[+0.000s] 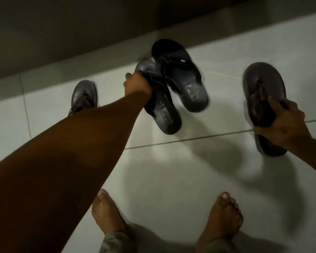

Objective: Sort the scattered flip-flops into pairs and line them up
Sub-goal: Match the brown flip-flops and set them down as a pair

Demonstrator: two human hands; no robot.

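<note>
From the head view, we've got our left hand (138,83) closed on the straps of two dark blue flip-flops (173,84), lifted together with heels pointing back toward our bare feet (164,216). Our right hand (281,123) grips one brown flip-flop (261,84) by its strap, long axis running away from us toward the wall (62,33). Its mate, the other brown flip-flop (84,95), lies on the tiled floor (171,170) far left, half hidden behind our left forearm, so the right hand's got to cross over. Heel labels are too blurry to read.
</note>
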